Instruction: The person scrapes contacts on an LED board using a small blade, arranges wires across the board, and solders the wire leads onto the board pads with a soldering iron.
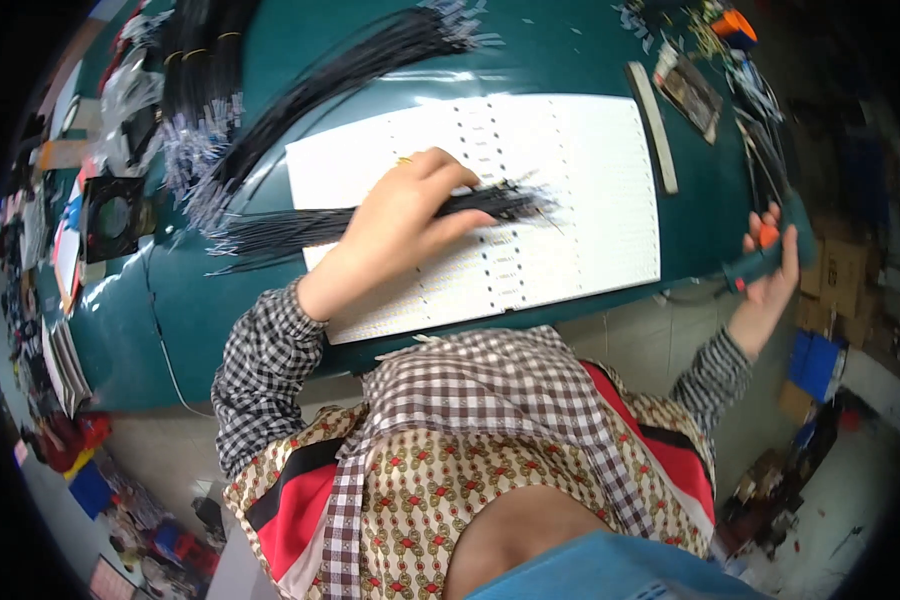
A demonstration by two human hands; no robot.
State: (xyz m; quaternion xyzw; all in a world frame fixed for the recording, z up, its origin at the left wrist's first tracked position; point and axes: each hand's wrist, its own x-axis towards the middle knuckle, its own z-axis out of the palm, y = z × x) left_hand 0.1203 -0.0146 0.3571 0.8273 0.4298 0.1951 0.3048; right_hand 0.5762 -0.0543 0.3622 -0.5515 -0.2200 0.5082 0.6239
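Observation:
My left hand curls over a bundle of thin black wires, the thumb on the near side and the fingers on the far side. The wires' right ends have pale, clear-looking tips and splay over a white printed board. Their left ends spread past the board's left edge onto the green table. Out at the table's right edge, my right hand grips a dark green hand tool with an orange button. The tool's exact kind is unclear, as its outer side is dim.
More black wire bundles lie at the back left of the green table. A pale bar stands along the board's right side. Beyond it are a brownish flat block and an orange spool. A small black fan sits far left.

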